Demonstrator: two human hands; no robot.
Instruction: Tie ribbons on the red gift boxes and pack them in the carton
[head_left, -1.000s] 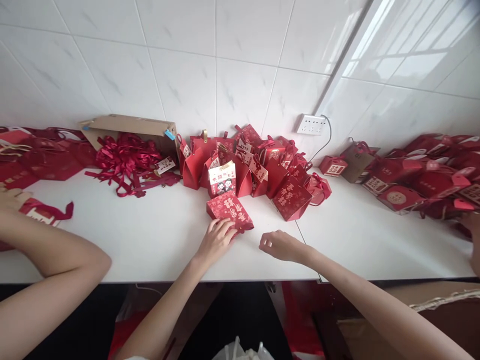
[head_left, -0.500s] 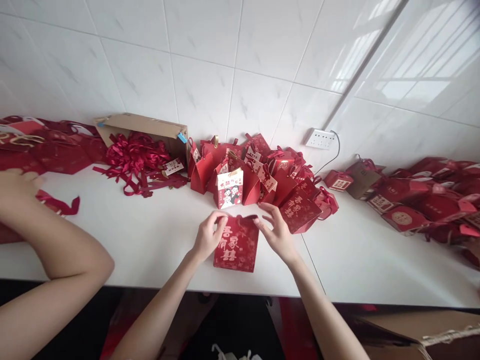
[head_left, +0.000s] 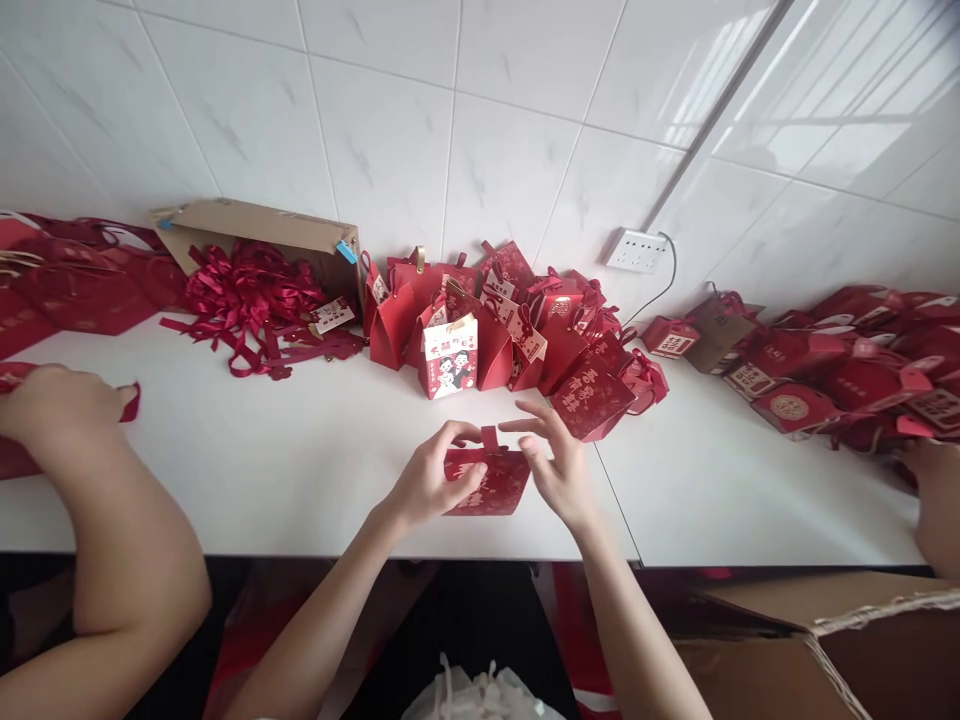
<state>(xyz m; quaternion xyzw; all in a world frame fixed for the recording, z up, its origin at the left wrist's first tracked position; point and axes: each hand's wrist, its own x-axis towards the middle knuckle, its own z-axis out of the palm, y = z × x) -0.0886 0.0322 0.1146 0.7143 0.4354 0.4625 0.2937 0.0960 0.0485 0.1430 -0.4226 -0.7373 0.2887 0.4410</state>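
Note:
A red paper gift box [head_left: 499,490] with pale gold characters stands at the front of the white table [head_left: 300,470], a short red ribbon loop [head_left: 490,438] sticking up from its top edge. My left hand [head_left: 439,475] grips its left side, thumb across the front and fingers behind the top. Close to the top right corner is my right hand [head_left: 553,465], fingers spread and holding nothing. Just behind stand several red gift boxes [head_left: 394,325], a white-fronted one with a cartoon couple [head_left: 451,365] and a dark red one with gold characters [head_left: 592,390].
A cardboard box [head_left: 255,215] spills red ribbons [head_left: 251,290] at the back left. More red boxes [head_left: 847,370] pile up on the right. Co-workers' hands [head_left: 60,410] show at both edges. A power strip [head_left: 634,250] hangs on the tiled wall; an open carton [head_left: 750,660] sits below.
The box in my hands has tipped, its front looking shorter, and its ribbon loop now stands up. My left hand has shifted right along it. Another person's hand has appeared at the right edge.

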